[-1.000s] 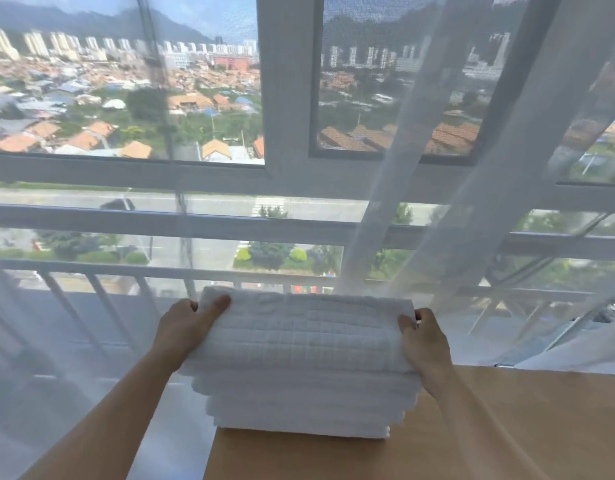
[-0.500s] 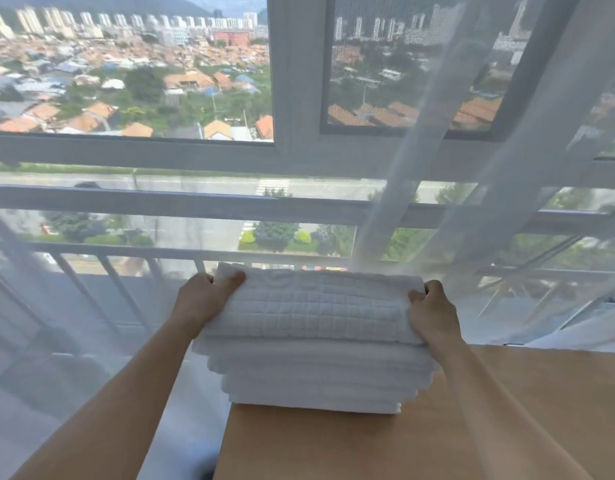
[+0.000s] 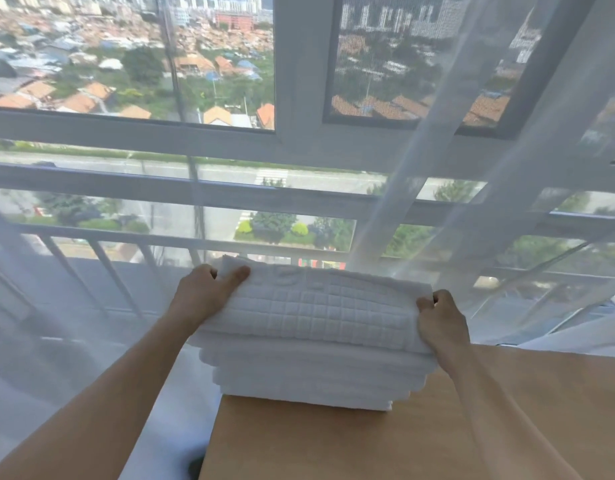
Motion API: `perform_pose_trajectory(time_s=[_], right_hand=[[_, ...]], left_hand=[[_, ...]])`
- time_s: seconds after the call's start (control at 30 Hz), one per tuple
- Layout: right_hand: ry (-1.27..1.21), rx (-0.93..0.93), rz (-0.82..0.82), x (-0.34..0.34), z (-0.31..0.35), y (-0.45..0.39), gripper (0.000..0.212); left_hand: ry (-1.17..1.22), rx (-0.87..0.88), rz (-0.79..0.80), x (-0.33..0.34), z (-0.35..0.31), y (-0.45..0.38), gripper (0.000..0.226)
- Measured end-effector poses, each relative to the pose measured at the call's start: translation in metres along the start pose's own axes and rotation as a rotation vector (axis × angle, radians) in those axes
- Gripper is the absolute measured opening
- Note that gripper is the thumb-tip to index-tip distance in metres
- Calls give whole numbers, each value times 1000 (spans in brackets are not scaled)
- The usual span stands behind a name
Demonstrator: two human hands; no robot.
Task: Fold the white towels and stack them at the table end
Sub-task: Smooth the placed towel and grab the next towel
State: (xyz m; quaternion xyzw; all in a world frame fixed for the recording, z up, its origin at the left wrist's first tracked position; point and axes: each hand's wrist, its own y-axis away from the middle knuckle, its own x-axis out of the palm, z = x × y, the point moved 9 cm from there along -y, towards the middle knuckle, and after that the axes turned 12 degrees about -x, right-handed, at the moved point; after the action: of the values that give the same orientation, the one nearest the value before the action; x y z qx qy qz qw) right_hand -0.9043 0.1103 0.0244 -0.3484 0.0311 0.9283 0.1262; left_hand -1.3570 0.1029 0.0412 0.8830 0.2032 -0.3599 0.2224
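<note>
A stack of several folded white towels (image 3: 309, 379) stands at the far end of the wooden table (image 3: 385, 441), near its left corner. On top lies a folded white towel with a grid weave (image 3: 320, 313). My left hand (image 3: 204, 294) grips that top towel's left end, thumb on its upper face. My right hand (image 3: 441, 322) grips its right end, thumb on top and fingers under the edge.
A sheer white curtain (image 3: 472, 202) hangs right behind the stack and drapes over the table's far right. Behind it are a window frame (image 3: 299, 147) and a railing. The table's left edge drops to the floor (image 3: 181, 427).
The view has tilted down and closed in a little. Both hands keep hold of the top towel's ends on the stack, and it has slid slightly farther over the pile.
</note>
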Motion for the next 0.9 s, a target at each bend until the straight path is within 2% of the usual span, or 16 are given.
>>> perform_pose_trajectory(time_s=[0.1, 0.17, 0.23, 0.27, 0.3, 0.37, 0.43, 0.5, 0.63, 0.73, 0.9], right_hand=[[70, 20, 48, -6, 10, 1, 14], [253, -5, 63, -15, 26, 3, 20], [523, -218, -67, -24, 60, 8, 44], [553, -398, -151, -22, 89, 18, 49], [516, -580, -190, -14, 117, 29, 45], [415, -797, -83, 15, 152, 40, 34], [418, -760, 204, 54, 150, 37, 43], [496, -632, 396, 76, 119, 29, 53], [515, -448, 371, 51, 67, 11, 59], [450, -303, 392, 36, 43, 7, 58], [424, -270, 340, 28, 42, 15, 53]], left_hand=[[-110, -14, -19, -7, -11, 2, 73], [-204, 43, -138, -18, -23, 11, 77], [-244, 253, -303, -22, -54, 36, 66], [-237, 392, -333, -15, -73, 52, 58], [-236, 519, -311, -4, -91, 66, 51], [-298, 693, -180, 33, -118, 88, 43], [-412, 707, -51, 69, -118, 91, 44], [-506, 613, 2, 78, -100, 74, 52], [-642, 475, -75, 49, -61, 32, 75], [-555, 348, -18, 36, -38, 13, 78], [-533, 372, -1, 36, -41, 16, 80]])
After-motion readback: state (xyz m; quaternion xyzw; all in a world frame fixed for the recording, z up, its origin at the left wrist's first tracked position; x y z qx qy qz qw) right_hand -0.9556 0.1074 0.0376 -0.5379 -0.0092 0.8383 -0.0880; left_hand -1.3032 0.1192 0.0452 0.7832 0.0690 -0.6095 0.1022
